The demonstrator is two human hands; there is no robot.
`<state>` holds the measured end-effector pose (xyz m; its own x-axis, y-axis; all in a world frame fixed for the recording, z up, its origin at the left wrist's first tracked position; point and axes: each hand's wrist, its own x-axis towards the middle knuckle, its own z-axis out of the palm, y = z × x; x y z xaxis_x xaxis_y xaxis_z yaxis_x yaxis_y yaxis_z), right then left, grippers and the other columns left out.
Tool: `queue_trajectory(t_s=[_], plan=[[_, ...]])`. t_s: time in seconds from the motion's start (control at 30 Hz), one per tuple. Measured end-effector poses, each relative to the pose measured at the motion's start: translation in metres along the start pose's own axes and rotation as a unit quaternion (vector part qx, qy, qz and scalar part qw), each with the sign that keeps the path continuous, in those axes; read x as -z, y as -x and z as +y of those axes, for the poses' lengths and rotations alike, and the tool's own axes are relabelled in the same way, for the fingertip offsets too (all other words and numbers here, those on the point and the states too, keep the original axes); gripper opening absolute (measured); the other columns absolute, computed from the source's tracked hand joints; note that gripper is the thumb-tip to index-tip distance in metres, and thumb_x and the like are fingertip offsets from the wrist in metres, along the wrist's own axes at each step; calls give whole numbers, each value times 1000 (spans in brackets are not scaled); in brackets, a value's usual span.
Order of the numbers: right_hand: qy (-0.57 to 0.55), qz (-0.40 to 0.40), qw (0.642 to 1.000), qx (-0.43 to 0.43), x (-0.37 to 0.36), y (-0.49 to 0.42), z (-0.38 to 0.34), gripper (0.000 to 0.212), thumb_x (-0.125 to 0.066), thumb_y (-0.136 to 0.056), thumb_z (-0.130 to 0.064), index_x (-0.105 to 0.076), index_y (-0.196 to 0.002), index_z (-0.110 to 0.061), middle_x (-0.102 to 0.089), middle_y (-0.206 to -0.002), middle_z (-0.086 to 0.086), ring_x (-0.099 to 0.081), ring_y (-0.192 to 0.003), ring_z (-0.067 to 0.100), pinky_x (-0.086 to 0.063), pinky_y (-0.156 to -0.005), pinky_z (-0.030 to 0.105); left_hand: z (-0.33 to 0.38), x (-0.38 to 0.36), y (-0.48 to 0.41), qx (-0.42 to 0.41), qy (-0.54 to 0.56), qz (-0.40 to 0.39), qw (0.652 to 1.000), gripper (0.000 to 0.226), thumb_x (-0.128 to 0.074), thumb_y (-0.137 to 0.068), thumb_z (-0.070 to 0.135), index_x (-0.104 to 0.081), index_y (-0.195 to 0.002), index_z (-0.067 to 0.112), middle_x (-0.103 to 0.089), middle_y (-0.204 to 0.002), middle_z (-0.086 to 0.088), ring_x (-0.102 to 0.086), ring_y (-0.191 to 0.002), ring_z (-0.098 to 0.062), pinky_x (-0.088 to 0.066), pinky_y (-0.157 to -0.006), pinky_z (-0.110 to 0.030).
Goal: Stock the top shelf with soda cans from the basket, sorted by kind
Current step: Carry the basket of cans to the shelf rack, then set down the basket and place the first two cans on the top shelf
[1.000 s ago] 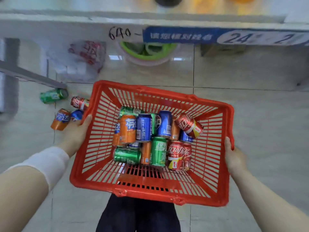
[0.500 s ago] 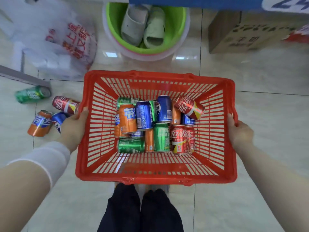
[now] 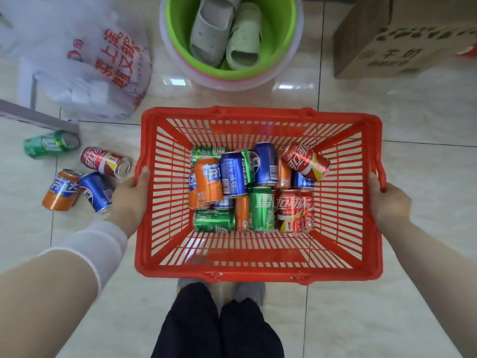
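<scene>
**Mixed cans in our red basket**

We hold the red slatted basket over our feet, left hand and right hand each curled round a side rim. Inside it, orange, blue, green and red cans lie jumbled. Four stray cans lie just left of the basket.

We note the basket open above, cans heaped at its middle, bare slats nearer us. Left of it four loose cans clutter the floor; bucket, bag and box crowd beyond the far rim.
</scene>
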<state>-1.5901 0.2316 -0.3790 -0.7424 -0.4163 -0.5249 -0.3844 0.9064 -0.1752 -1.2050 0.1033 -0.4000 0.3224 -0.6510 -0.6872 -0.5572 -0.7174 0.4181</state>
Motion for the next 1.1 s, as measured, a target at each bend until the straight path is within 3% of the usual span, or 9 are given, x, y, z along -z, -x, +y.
queue_trajectory(t_s=[0.27,0.57,0.73,0.87,0.97,1.03,1.1], plan=[[-53,2,998,-31,-6,3,9,63,-27,-97,-48,-58,-111,5,-62,-108,26,-56,-103,42,-42,-86,39,-15,-7,-4,-4,2,23,1000,65,-36,-88,65,-55,-125,14,-65,-111,-15,-62,-98,-37,-46,-95,-53],[-65,23,996,-53,-14,8,12,65,-26,-95,-52,-57,-110,3,-62,-108,27,-58,-98,43,-45,-86,45,-4,-6,-1,6,-13,4,1000,61,-33,-90,62,-54,-123,15,-64,-99,-8,-62,-87,-29,-49,-82,-41],[-67,12,995,-76,-12,8,9,63,-26,-96,-50,-55,-115,2,-61,-111,25,-57,-100,41,-44,-84,41,-2,-8,2,2,-57,20,998,61,-28,-93,59,-51,-127,14,-63,-104,-12,-60,-88,-30,-48,-85,-43],[-100,26,989,-105,-8,10,8,61,-33,-95,-51,-52,-120,2,-59,-118,23,-56,-106,41,-45,-86,41,0,-8,7,18,-102,55,993,60,-24,-94,57,-47,-126,11,-62,-108,-13,-61,-94,-33,-49,-87,-46],[-157,79,981,-86,-8,25,2,71,-39,-86,-61,-55,-118,1,-61,-116,22,-58,-106,40,-46,-90,43,1,-9,24,37,-35,121,991,54,-32,-95,52,-44,-124,8,-57,-110,-6,-56,-99,-25,-45,-91,-44],[-162,101,981,-46,-10,39,1,81,-32,-76,-70,-61,-110,-3,-64,-108,20,-60,-100,38,-50,-88,46,2,-10,42,-23,-53,173,983,51,-39,-94,46,-46,-126,7,-50,-129,-13,-47,-120,-30,-37,-104,-44],[-151,102,983,-26,-12,57,-2,80,-33,-76,-71,-61,-111,-4,-63,-109,19,-58,-104,37,-49,-91,45,6,-11,67,-134,-106,166,971,44,-45,-95,34,-47,-126,3,-35,-141,-19,-29,-134,-31,-23,-111,-40]])
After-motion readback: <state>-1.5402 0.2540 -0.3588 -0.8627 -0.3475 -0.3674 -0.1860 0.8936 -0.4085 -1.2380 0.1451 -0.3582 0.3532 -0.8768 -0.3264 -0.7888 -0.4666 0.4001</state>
